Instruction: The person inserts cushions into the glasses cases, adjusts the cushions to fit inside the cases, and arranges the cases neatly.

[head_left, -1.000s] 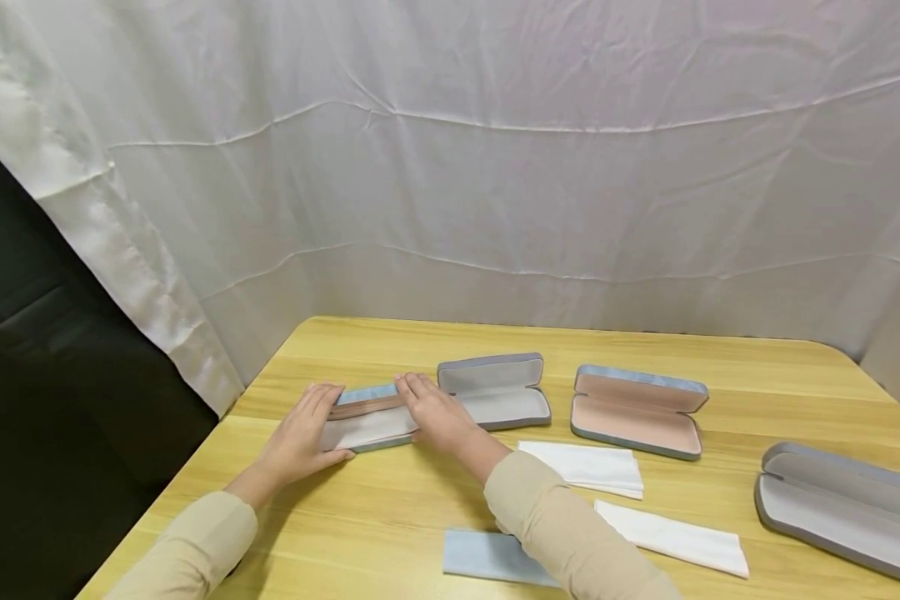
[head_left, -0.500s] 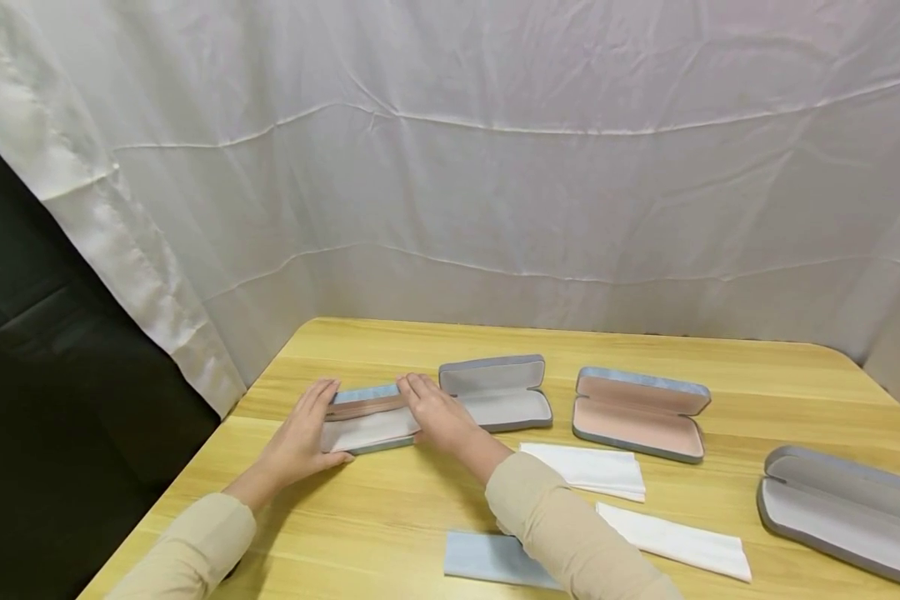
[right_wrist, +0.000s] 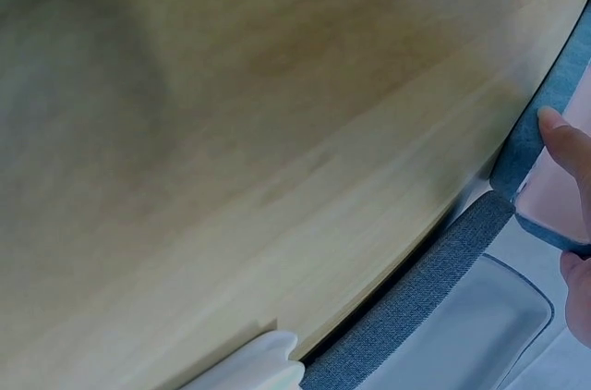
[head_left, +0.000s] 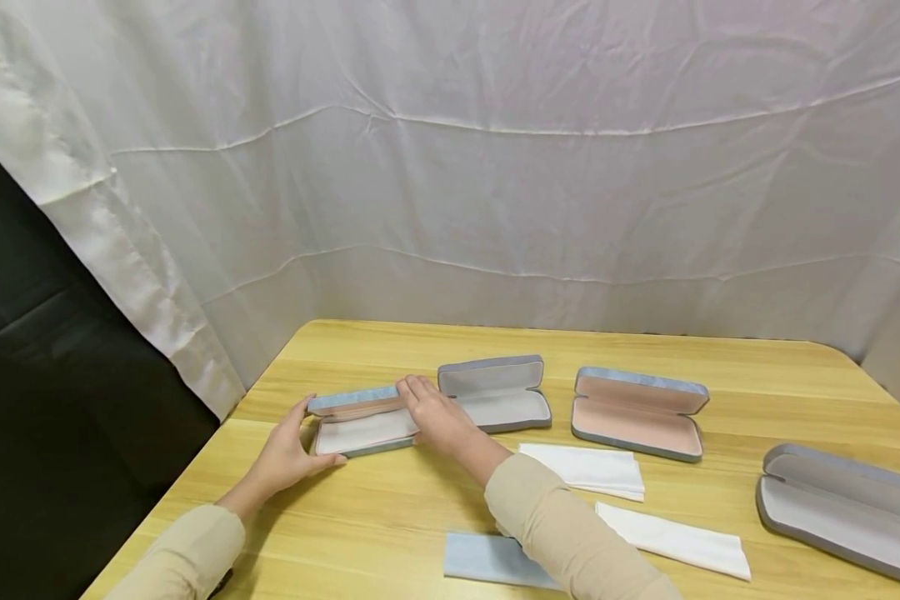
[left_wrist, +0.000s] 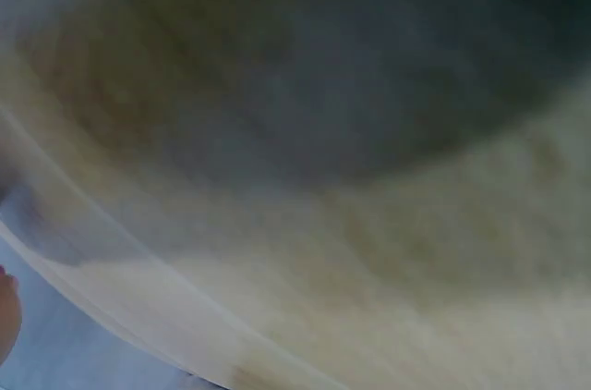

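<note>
A blue glasses case (head_left: 356,400) stands lid-up at the table's left, its lid lined in pink and a flat white layer inside its base. My left hand (head_left: 285,450) holds its left end, fingertips at the lid's corner and thumb at the base's front edge. At the right end my right hand (head_left: 438,414) grips the case, fingers over the lid. The right wrist view shows the right thumb (right_wrist: 561,136) against the blue case wall. A grey glasses case (head_left: 495,408) with its lid raised sits just right of that hand. The left wrist view is mostly blurred tabletop.
Another blue case (head_left: 637,425), pink inside, and a long grey case (head_left: 847,525) stand with raised lids to the right. Two folded white cloths (head_left: 588,468) lie in front, with a folded light-blue cloth (head_left: 487,557) partly under the right sleeve (head_left: 562,517). Behind the table hangs a white curtain (head_left: 532,192).
My left hand has shifted slightly left and its fingers have spread, uncovering the left end of the lid and base. The right hand stays on the case's right end.
</note>
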Available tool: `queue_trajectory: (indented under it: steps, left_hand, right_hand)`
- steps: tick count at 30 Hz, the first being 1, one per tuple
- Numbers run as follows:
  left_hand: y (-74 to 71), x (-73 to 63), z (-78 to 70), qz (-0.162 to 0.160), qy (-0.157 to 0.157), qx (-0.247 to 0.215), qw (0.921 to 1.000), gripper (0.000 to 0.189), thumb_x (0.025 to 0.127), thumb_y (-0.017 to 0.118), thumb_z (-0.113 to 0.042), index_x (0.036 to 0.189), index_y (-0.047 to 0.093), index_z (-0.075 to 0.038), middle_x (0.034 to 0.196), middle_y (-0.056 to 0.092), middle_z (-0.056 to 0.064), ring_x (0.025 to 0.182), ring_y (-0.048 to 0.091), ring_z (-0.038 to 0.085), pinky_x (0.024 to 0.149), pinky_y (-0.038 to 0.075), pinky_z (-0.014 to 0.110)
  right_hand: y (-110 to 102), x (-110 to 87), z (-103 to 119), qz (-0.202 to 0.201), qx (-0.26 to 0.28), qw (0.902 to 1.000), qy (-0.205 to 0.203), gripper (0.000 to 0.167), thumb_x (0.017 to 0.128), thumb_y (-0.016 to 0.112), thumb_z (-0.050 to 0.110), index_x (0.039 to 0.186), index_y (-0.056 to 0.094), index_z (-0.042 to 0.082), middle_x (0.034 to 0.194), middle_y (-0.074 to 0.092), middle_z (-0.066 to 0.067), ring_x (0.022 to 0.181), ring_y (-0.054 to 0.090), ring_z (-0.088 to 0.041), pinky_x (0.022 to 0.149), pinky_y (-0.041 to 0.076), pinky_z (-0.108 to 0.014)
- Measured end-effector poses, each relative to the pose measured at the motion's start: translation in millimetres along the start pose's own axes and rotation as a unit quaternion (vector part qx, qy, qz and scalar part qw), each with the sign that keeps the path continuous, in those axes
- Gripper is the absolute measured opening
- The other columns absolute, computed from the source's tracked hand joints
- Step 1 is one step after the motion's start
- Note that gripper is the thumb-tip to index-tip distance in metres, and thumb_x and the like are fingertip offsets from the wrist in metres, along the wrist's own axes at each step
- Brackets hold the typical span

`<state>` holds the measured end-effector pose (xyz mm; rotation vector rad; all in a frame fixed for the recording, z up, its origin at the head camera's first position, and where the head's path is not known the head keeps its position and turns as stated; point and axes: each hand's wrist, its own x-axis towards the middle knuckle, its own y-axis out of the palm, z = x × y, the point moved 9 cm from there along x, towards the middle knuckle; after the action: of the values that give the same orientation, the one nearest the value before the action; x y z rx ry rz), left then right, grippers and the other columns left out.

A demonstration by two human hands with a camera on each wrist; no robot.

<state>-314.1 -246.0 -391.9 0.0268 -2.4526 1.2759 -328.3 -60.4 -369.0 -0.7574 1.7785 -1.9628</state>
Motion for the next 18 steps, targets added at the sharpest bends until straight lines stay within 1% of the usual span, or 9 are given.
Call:
queue_trajectory:
  steps: [3,7,10,18]
  left_hand:
    - [2.8,0.9,1.6,0.004,-0.001,-0.018,0.9998,0.102,0.060,0.087,-0.026,0.137,0.030,0.008,0.125,0.053,0.029,0.118,0.048,0.045,0.099,0.038,0.055]
    - [7.4,0.4,3.3,0.022,-0.006,-0.043,0.9988,0.096,0.062,0.086,-0.022,0.136,0.030,0.007,0.118,0.059,0.024,0.112,0.055,0.040,0.095,0.044,0.051]
    - [9.0,-0.1,5.2,0.032,-0.017,-0.051,0.9980,0.094,0.064,0.085,-0.021,0.135,0.030,0.008,0.118,0.059,0.024,0.112,0.056,0.039,0.094,0.045,0.049]
    - [8.3,0.6,7.3,0.046,-0.053,-0.057,0.9959,0.098,0.065,0.084,-0.027,0.136,0.028,0.010,0.123,0.054,0.029,0.117,0.051,0.042,0.099,0.042,0.049]
  right_hand:
    - [-0.2,-0.2,0.2,-0.001,-0.001,1.0000,-0.001,0.086,0.078,0.073,0.022,0.146,0.023,0.004,0.151,0.027,-0.013,0.139,0.029,-0.028,0.112,0.028,-0.035]
    - [-0.4,-0.2,0.7,-0.003,0.000,1.0000,-0.003,0.086,0.078,0.073,0.022,0.146,0.024,0.004,0.151,0.027,-0.013,0.139,0.029,-0.028,0.112,0.028,-0.035]
    - [-0.2,0.0,0.6,-0.005,0.000,1.0000,-0.003,0.086,0.078,0.073,0.022,0.145,0.024,0.004,0.151,0.028,-0.013,0.139,0.029,-0.028,0.112,0.028,-0.035]
    - [-0.7,1.0,0.9,-0.004,0.009,0.9999,-0.007,0.084,0.077,0.074,0.020,0.143,0.025,0.005,0.148,0.031,-0.014,0.138,0.030,-0.028,0.113,0.026,-0.035]
